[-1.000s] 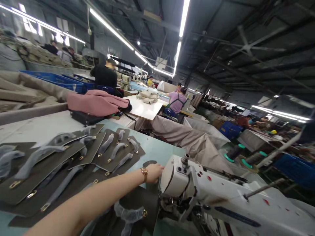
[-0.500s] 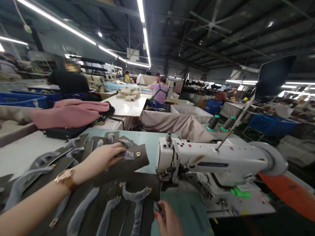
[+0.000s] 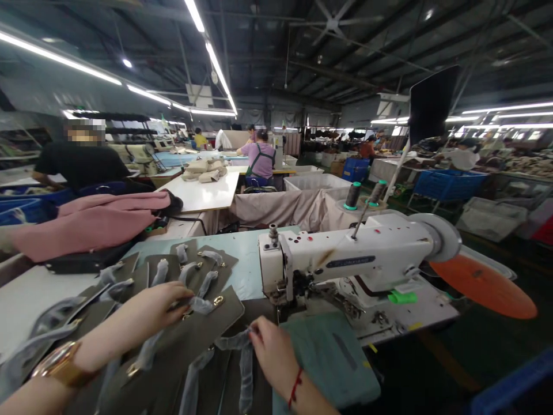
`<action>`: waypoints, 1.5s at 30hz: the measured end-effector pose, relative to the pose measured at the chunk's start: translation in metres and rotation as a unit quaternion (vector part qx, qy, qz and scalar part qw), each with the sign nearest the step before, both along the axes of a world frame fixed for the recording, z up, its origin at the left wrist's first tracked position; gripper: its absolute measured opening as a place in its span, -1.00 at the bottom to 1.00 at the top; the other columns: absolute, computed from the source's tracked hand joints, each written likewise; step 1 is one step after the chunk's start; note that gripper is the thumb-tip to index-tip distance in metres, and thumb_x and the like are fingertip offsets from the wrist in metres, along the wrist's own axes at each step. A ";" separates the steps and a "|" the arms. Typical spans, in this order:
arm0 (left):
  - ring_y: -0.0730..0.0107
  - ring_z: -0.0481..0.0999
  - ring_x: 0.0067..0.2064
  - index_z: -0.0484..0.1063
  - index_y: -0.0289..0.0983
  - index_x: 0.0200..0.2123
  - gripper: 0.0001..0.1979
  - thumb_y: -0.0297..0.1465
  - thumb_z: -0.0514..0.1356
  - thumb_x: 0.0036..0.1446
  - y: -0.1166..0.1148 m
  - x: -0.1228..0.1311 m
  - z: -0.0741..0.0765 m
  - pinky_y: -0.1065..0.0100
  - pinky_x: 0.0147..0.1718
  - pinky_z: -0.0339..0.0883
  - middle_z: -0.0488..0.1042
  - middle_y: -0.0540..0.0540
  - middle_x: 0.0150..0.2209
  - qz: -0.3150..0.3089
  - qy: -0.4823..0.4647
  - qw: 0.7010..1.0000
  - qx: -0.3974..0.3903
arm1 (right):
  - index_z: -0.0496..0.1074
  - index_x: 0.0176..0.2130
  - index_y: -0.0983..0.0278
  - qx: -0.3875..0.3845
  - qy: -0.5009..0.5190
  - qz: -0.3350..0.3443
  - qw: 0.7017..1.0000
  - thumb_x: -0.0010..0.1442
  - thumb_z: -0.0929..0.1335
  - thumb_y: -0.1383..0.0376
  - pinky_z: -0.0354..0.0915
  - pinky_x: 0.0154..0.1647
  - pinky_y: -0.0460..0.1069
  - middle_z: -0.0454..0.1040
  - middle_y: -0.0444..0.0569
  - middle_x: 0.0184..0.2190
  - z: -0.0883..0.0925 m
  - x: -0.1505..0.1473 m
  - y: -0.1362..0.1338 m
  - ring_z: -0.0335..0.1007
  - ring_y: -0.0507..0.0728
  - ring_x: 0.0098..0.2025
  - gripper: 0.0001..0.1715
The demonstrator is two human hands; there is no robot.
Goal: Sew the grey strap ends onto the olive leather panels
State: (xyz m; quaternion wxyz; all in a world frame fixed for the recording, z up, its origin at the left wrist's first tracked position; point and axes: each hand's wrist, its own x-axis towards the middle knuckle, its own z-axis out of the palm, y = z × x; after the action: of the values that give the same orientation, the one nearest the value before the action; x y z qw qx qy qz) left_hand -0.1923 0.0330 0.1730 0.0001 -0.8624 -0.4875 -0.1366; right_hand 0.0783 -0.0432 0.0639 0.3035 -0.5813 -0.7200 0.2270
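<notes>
My left hand (image 3: pixel 173 305) is closed round a bag handle (image 3: pixel 201 305) wrapped in cloudy plastic film. A gold buckle (image 3: pixel 219 301) joins that handle to a dark grey-brown panel (image 3: pixel 228 317), which lies over other panels. My right hand (image 3: pixel 272 349) has its fingertips pinched at the end of a second wrapped handle (image 3: pixel 233 341), nearer to me; the fingers cover that end. Several more panels with wrapped handles (image 3: pixel 161 271) lie overlapping on the left and behind my left hand.
A white sewing machine (image 3: pixel 354 248) stands close on the right, with a teal padded sheet (image 3: pixel 328 357) before it. Thread cones (image 3: pixel 353 196) are behind it. A pink cloth (image 3: pixel 95 222) lies at the back left. Co-workers sit farther off, including one in purple (image 3: pixel 261 158).
My left hand has drawn the panel by its handle toward me, uncovering handles behind. My right hand has moved up from the table's front to the nearer handle's end. The view has turned right.
</notes>
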 end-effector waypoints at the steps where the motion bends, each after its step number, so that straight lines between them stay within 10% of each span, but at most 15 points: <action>1: 0.30 0.54 -0.33 0.51 -0.12 -0.29 -0.82 -0.26 0.13 0.11 0.012 0.005 0.004 0.33 -0.31 0.42 0.54 -0.01 -0.32 0.014 -0.008 1.000 0.016 | 0.38 -0.22 0.19 -0.008 0.045 0.007 0.999 0.20 0.31 0.39 0.22 -0.35 -0.12 0.50 -0.11 -0.32 -0.006 0.005 -0.011 0.45 0.10 -0.28 -0.88; 5: 0.27 0.51 -0.15 0.26 -0.17 0.08 -0.60 -0.24 0.08 0.18 0.047 0.050 0.036 0.20 -0.13 0.42 0.33 -0.16 0.05 0.066 -0.251 0.950 0.175 | 0.34 -0.15 0.23 -0.039 0.167 -0.036 0.985 0.15 0.34 0.34 0.24 -0.29 -0.12 0.47 -0.09 -0.30 -0.034 0.032 -0.041 0.41 0.09 -0.29 -0.78; 8: 0.34 0.49 -0.07 0.15 -0.19 0.14 -0.55 -0.30 0.10 0.19 0.036 0.083 0.038 0.24 -0.06 0.41 0.21 -0.17 0.11 -0.003 -0.425 0.892 0.152 | 0.35 -0.32 0.27 -0.042 0.204 -0.075 0.975 0.22 0.28 0.22 0.23 -0.34 -0.10 0.45 -0.06 -0.40 -0.053 0.055 -0.042 0.38 0.10 -0.35 -0.84; 12: 0.49 0.49 -0.39 0.41 -0.21 -0.35 -0.80 -0.39 0.01 0.24 -0.039 0.098 -0.038 0.47 -0.36 0.43 0.45 0.02 -0.44 -0.105 -0.238 0.963 -0.065 | 0.36 -0.43 0.27 -0.037 0.200 -0.127 0.971 0.31 0.17 0.13 0.21 -0.36 -0.07 0.43 -0.05 -0.48 -0.069 0.078 -0.035 0.36 0.11 -0.40 -0.60; 16: 0.24 0.42 0.08 0.28 -0.08 0.09 -0.61 -0.32 0.10 0.17 -0.106 0.093 -0.145 0.32 0.01 0.40 0.39 -0.13 0.09 -0.123 -0.087 0.987 -0.058 | 0.47 -0.22 0.27 -0.029 0.219 -0.108 0.969 0.33 0.17 0.15 0.26 -0.14 -0.06 0.50 0.04 -0.25 -0.075 0.074 -0.026 0.41 0.15 -0.18 -0.62; 20: 0.01 0.06 0.30 -0.21 -0.18 0.32 -0.27 -0.24 0.07 0.17 -0.094 0.104 -0.189 -0.01 0.14 0.23 -0.03 -0.26 0.32 0.009 -0.049 0.999 0.003 | 0.47 -0.12 0.28 0.002 0.218 -0.093 0.971 0.34 0.17 0.15 0.26 -0.09 -0.04 0.50 0.06 -0.19 -0.073 0.053 -0.011 0.41 0.16 -0.13 -0.62; 27: -0.11 -0.04 0.31 0.11 0.00 0.22 -0.43 -0.07 0.06 0.14 -0.017 0.121 -0.128 -0.22 0.21 -0.15 0.16 -0.09 0.27 -0.083 0.026 0.995 0.048 | 0.48 -0.25 0.28 -0.005 0.280 -0.056 0.958 0.34 0.18 0.12 0.23 -0.31 -0.11 0.51 -0.03 -0.36 -0.054 0.034 -0.001 0.40 0.10 -0.32 -0.60; 32: 0.16 0.31 0.11 0.12 0.02 0.20 -0.44 0.01 -0.02 0.15 -0.019 0.128 -0.087 0.11 0.04 0.20 0.25 0.03 0.22 -0.128 0.068 0.987 -0.073 | 0.44 -0.39 0.35 -0.029 0.309 -0.095 0.946 0.27 0.24 0.05 0.17 -0.43 -0.11 0.47 -0.03 -0.46 -0.056 0.037 0.001 0.33 0.09 -0.42 -0.54; 45: 0.16 0.27 0.07 0.20 0.01 0.15 -0.47 0.02 -0.04 0.16 -0.027 0.130 -0.106 0.13 0.01 0.15 0.25 0.07 0.22 -0.085 0.004 0.993 -0.077 | 0.41 -0.47 0.36 -0.079 0.296 -0.075 0.949 0.23 0.26 0.02 0.11 -0.48 -0.12 0.40 -0.04 -0.51 -0.061 0.051 0.008 0.24 0.06 -0.47 -0.51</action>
State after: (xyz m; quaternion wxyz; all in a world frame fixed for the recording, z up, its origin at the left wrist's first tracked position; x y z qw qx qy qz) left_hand -0.0624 0.0062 0.0668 -0.0757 -0.8985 -0.4218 -0.0950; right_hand 0.1295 -0.0349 0.0027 0.4719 -0.5625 -0.5320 0.4218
